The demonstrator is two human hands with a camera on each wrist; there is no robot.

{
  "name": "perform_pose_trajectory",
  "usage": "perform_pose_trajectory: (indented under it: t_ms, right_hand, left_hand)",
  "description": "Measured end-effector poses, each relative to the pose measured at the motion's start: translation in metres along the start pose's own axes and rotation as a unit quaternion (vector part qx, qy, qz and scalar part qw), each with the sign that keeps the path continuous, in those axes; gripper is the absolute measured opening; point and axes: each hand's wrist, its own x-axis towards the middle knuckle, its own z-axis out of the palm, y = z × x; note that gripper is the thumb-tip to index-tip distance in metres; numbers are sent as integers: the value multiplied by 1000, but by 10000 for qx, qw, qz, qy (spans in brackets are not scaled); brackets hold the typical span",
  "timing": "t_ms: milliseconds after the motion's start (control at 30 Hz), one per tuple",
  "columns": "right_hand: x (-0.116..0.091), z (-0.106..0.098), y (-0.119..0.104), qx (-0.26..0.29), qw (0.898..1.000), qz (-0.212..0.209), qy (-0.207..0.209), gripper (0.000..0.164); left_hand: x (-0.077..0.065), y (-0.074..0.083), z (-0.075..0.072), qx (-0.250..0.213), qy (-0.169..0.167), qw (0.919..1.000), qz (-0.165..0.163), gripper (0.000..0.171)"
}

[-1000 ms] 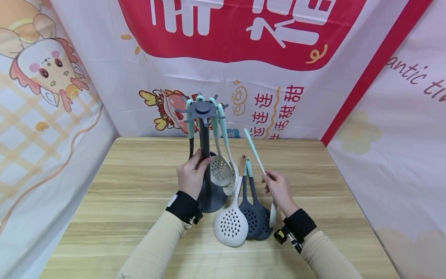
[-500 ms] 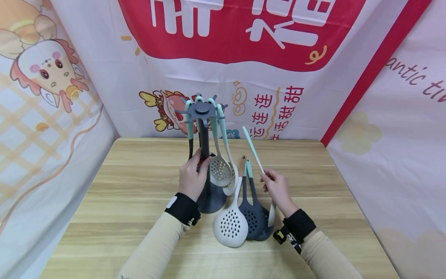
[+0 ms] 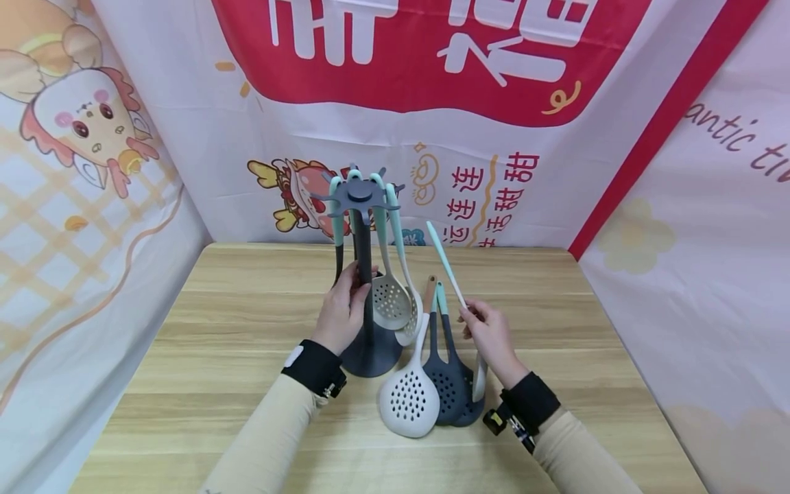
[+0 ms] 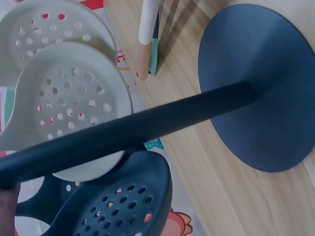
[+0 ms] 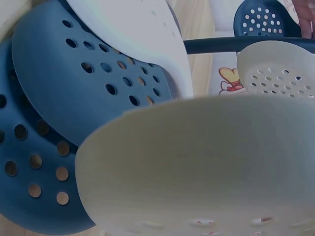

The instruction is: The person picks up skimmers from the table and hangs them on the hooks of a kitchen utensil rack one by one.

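Observation:
My left hand (image 3: 339, 312) grips the post of a dark utensil stand (image 3: 360, 192), with its fingers wrapped behind it. Mint-handled utensils hang from the stand's hooks, among them a pale skimmer (image 3: 390, 302) and another light one (image 3: 407, 334) beside it. A dark slotted spoon (image 4: 118, 206) hangs there too, seen in the left wrist view. Between its thumb and fingers, my right hand (image 3: 492, 336) holds a pale slotted skimmer (image 5: 206, 152) tilted, its mint handle pointing up and left. In the head view, that skimmer's head shows nearly edge-on, over the dark skimmers on the table.
Right of the stand's base (image 3: 373, 357), a white skimmer (image 3: 409, 405) with a wood-coloured handle end lies on the wooden table (image 3: 247, 384). Two dark blue mint-handled skimmers (image 3: 443, 394) overlap beside it. A printed cloth (image 3: 382, 123) hangs behind the table's back edge.
My right hand has shifted slightly left with its skimmer, whose handle end is a little higher and further left. My left wrist has swung slightly left while the hand stays on the post.

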Motion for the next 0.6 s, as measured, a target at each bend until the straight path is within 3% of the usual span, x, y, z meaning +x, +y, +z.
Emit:
perform_pose_trajectory:
  t_ms: [200,400,600]
  right_hand:
    - [-1,1,-2,-23,10000,-41,13,31]
    - [-4,0,-6,-91,9999,-105,-15,31]
    - [-7,-1,-10,-133,9998,-138,-83,32]
  left_hand:
    - [2,-2,-3,-63,-381,9992,-67,35]
    - [4,-2,-3,132,-203,9997,28,22]
    - [2,-2,-2,149,-37,9999,34,23]
